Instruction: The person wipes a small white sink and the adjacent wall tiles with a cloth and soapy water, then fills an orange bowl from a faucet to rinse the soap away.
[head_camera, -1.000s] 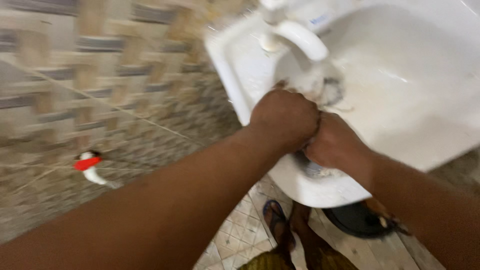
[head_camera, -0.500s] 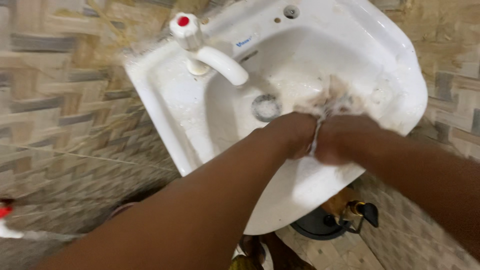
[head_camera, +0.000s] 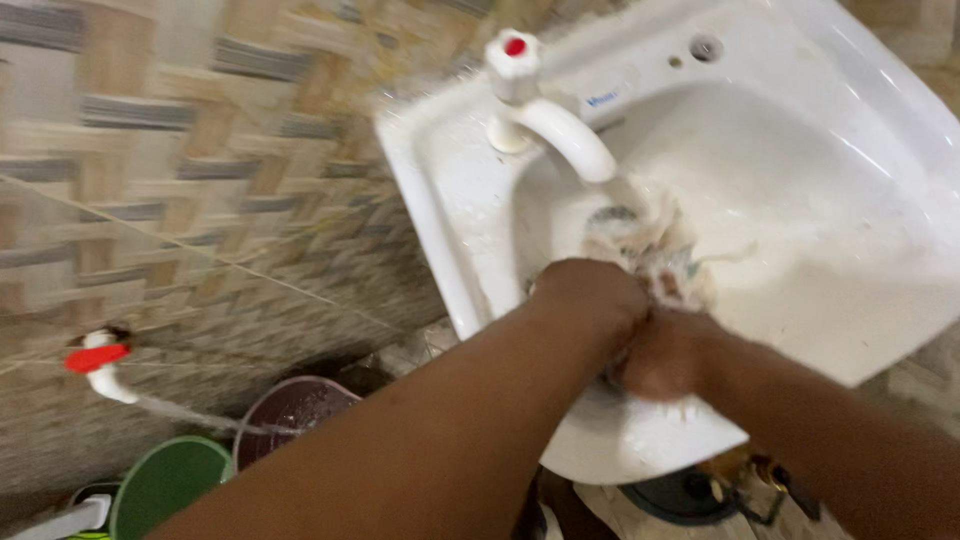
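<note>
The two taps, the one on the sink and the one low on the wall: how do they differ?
The sink tap is white with a round red cap on top and a thick curved spout; the wall tap is small with a red lever handle. The sink tap sits on the white sink above both hands; the wall tap pours a thin stream towards the buckets. Both are white with red.

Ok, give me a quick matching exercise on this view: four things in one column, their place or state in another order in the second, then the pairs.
Things:
1. sink tap
2. wall tap
3. green bucket
4. pale cloth

Places or states:
A. on the floor, lower left
B. in the basin by the drain, wet, at the left hand and right hand
C. white, red cap, on the sink rim
D. low on the tiled wall, water streaming out

Pairs: 1-C, 2-D, 3-A, 4-B
</note>
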